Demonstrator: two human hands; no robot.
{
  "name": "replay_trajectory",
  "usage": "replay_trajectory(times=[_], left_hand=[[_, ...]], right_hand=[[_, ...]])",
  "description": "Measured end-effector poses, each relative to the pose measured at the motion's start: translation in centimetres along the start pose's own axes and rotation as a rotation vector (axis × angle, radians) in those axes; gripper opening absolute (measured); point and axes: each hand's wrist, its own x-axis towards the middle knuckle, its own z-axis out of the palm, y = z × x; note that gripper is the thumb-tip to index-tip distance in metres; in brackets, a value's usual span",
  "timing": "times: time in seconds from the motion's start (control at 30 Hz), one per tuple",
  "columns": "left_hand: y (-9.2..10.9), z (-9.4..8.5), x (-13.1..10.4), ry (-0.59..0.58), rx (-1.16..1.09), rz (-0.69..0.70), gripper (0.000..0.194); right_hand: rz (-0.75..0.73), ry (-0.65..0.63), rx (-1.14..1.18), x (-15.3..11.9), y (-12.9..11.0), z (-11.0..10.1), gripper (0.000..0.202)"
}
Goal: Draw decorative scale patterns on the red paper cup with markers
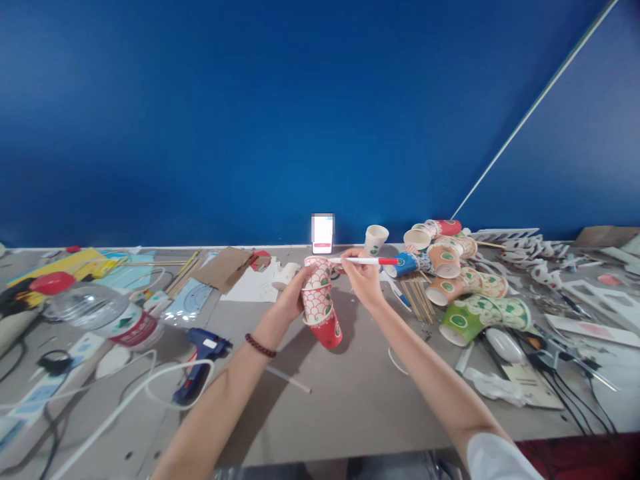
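Observation:
A stack of red-and-white patterned paper cups [318,305] leans at the middle of the table, its solid red lower end nearest me. My left hand [294,293] is wrapped round the left side of the stack, near its upper part. Pinched in the fingers of my right hand [364,279] is a white marker with a red end [385,261]. Its tip points left at the upper part of the cups; whether it touches them I cannot tell. Behind the hands a lit phone [323,235] stands upright against the blue wall.
More paper cups [463,320] lie in a heap at the right, beside wooden sticks [416,299] and a computer mouse [504,345]. A blue glue gun [203,360], white cables, a large plastic bottle [113,317] and a power strip [55,393] are at the left. One white cup [376,239] stands near the wall.

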Motion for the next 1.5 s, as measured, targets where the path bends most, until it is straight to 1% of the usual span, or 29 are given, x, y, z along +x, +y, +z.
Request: replay_trajectory(times=[0.1,0.27,0.4,0.6,0.7,0.9,1.13,1.33,1.5], left_hand=[[-0.04,-0.01,0.03,0.004,0.001,0.0,0.031],[-0.07,-0.11,0.04,-0.031,-0.014,0.005,0.031],[0.01,-0.06,-0.01,-0.014,-0.023,0.004,0.031],[0.32,0.3,-0.29,-0.005,-0.039,0.004,0.033],[0.42,0.33,-0.35,-0.015,-0.05,-0.006,0.035],[0.31,0.15,-0.17,-0.048,-0.063,0.023,0.038],[0.49,0.17,-0.21,-0.021,-0.079,-0.01,0.04],[0.62,0.08,-0.14,-0.025,-0.036,0.047,0.036],[0.78,-0.07,-0.05,0.025,-0.005,0.04,0.034]], right_hand=[[-0.001,0.001,0.012,-0.01,-0.1,0.0,0.019],[-0.006,-0.001,0.016,-0.03,-0.1,0.0,0.019],[0.004,-0.005,0.034,-0.06,-0.17,-0.03,0.015],[0.024,0.022,0.052,0.04,-0.17,-0.07,0.012],[0.038,0.032,0.057,0.11,-0.09,-0.09,0.013],[0.04,0.051,0.078,0.19,0.14,-0.21,0.013],[0.056,0.065,0.091,0.25,0.29,-0.25,0.009],[0.062,0.073,0.078,0.45,0.44,-0.4,0.012],[0.047,0.058,0.036,0.49,0.65,-0.36,0.015]])
